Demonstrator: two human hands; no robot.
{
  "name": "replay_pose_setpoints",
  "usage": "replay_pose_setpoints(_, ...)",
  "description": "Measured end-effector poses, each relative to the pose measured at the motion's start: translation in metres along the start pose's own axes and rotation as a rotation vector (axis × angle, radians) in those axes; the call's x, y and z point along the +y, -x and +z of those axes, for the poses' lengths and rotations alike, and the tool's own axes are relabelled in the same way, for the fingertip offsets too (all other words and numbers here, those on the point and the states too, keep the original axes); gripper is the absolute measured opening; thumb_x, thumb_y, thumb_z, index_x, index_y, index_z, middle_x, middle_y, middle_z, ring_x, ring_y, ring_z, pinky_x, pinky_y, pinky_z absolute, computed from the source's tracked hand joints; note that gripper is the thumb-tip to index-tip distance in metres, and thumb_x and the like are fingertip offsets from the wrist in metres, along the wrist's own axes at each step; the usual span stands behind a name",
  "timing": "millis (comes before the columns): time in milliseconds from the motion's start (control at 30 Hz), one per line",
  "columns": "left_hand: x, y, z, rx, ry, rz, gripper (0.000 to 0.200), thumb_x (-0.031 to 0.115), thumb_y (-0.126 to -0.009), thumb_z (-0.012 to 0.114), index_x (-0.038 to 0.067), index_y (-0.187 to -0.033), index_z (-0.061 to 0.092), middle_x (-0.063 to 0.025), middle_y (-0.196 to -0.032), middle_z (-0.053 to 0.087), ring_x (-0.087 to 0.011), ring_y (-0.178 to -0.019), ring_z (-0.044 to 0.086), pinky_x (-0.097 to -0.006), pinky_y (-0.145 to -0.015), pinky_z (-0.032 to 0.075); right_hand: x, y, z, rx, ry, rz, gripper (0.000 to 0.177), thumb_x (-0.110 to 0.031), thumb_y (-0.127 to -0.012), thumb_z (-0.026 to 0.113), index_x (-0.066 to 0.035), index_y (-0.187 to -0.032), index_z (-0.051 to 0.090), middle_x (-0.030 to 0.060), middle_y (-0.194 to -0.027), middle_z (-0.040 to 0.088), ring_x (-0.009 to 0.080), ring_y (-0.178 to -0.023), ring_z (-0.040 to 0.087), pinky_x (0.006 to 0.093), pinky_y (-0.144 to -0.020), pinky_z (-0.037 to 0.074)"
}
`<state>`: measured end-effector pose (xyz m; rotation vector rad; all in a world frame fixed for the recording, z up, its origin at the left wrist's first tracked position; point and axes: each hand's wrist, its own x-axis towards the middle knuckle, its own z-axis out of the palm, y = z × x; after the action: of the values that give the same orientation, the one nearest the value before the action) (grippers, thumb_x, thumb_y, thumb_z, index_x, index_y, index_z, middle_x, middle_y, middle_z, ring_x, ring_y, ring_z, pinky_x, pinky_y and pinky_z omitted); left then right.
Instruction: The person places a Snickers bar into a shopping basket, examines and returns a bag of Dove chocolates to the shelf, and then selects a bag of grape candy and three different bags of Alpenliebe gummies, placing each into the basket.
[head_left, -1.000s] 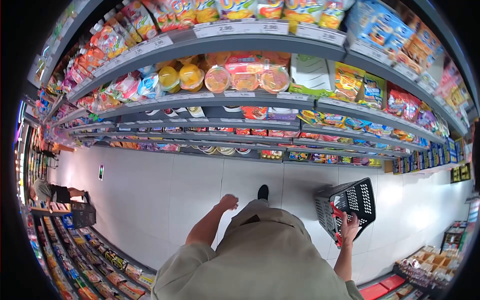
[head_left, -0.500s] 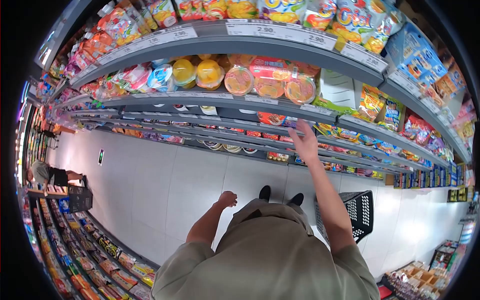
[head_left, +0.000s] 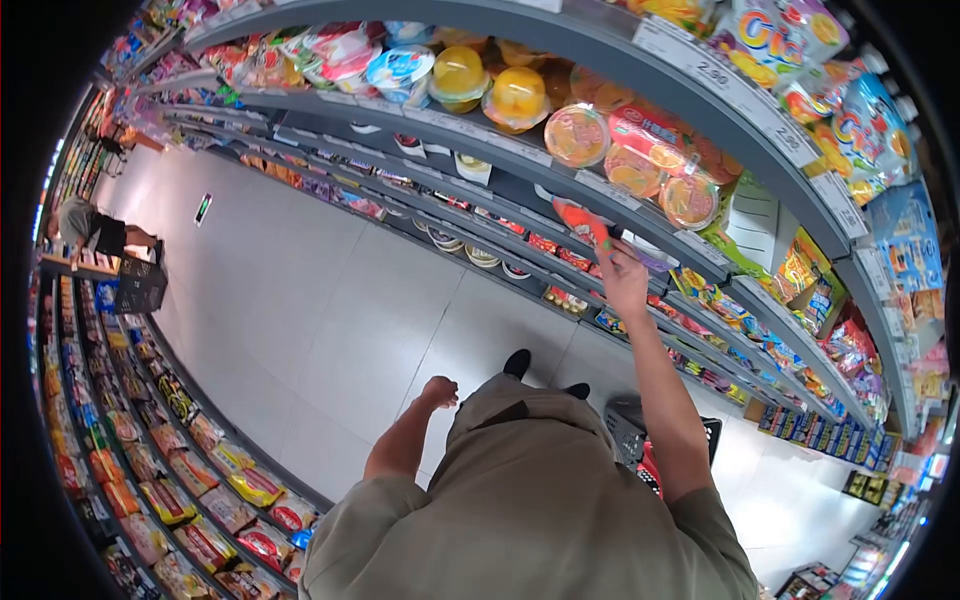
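Note:
My right hand (head_left: 625,278) is raised to a middle shelf, its fingers closed on the edge of a red snack packet (head_left: 583,222). The packet sticks out at the shelf front, beside a purple and white packet (head_left: 645,250). Just above them, packs of fruit jelly cups (head_left: 632,168) stand on the shelf. My left hand (head_left: 440,392) hangs low over the floor, away from the shelves, with its fingers curled and nothing visible in them.
Shelves of snacks (head_left: 400,115) curve across the top and right. A black basket (head_left: 625,430) stands on the floor by my right side. Another person (head_left: 90,225) with a dark basket (head_left: 141,285) is at the far left, near a lower-left shelf of packets (head_left: 205,545).
The view has turned, and the shelves appear shifted and more slanted. My right hand has closed on the red packet, which is now tilted out from the shelf. My left hand remains low.

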<state>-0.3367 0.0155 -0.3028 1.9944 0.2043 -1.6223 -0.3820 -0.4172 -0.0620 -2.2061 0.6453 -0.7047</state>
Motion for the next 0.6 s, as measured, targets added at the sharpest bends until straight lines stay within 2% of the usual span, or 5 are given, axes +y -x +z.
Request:
replay_pose_setpoints(33, -0.006, -0.014, 0.003, -0.033, 0.044, 0.0, 0.023, 0.021, -0.09, 0.052, 0.001, -0.089, 0.062, -0.0132, -0.084, 0.069, -0.021, -0.064, 0.066, -0.0332, -0.052, 0.053, 0.001, 0.004, -0.001, -0.019, 0.055, -0.144, 0.015, -0.012, -0.086, 0.065, -0.002, -0.095, 0.071, 0.0136, -0.104, 0.069, 0.0301, -0.094, 0.065, 0.0355, -0.08, 0.051)
replay_pose_setpoints(167, 0.015, -0.024, 0.014, -0.046, 0.154, 0.098, 0.028, 0.022, -0.089, 0.051, -0.004, -0.087, 0.062, -0.016, -0.084, 0.069, -0.0234, -0.064, 0.066, -0.0343, -0.052, 0.053, -0.006, 0.012, -0.004, -0.195, 0.103, -0.14, 0.027, -0.002, -0.083, 0.06, -0.003, -0.108, 0.069, 0.0147, -0.121, 0.063, 0.0301, -0.106, 0.062, 0.0359, -0.087, 0.052)
replay_pose_setpoints(400, 0.034, -0.02, 0.029, -0.046, 0.283, 0.199, 0.026, 0.017, -0.086, 0.051, -0.005, -0.094, 0.06, -0.0191, -0.082, 0.068, -0.0254, -0.063, 0.067, -0.0353, -0.052, 0.053, -0.02, 0.006, 0.002, -0.13, 0.028, -0.006, 0.02, -0.004, -0.087, 0.062, 0.0, -0.105, 0.069, 0.0157, -0.117, 0.065, 0.0305, -0.098, 0.066, 0.0324, -0.083, 0.055)
replay_pose_setpoints(500, 0.022, -0.024, 0.03, -0.029, 0.252, 0.164, 0.024, 0.016, -0.085, 0.052, -0.004, -0.091, 0.063, -0.0171, -0.082, 0.069, -0.0242, -0.063, 0.068, -0.0347, -0.053, 0.053, -0.024, 0.007, -0.002, -0.144, 0.089, -0.028, 0.021, -0.01, -0.091, 0.06, -0.001, -0.108, 0.069, 0.0145, -0.115, 0.066, 0.0247, -0.102, 0.066, 0.0319, -0.082, 0.054)
replay_pose_setpoints(600, -0.011, -0.055, 0.028, -0.079, 0.049, 0.196, 0.022, 0.015, -0.085, 0.054, -0.003, -0.086, 0.066, -0.0149, -0.08, 0.07, -0.0215, -0.064, 0.068, -0.0335, -0.053, 0.053, -0.017, 0.007, -0.004, -0.127, 0.111, -0.046, 0.019, -0.007, -0.087, 0.063, -0.001, -0.104, 0.07, 0.0164, -0.113, 0.066, 0.0296, -0.097, 0.067, 0.0325, -0.081, 0.054)
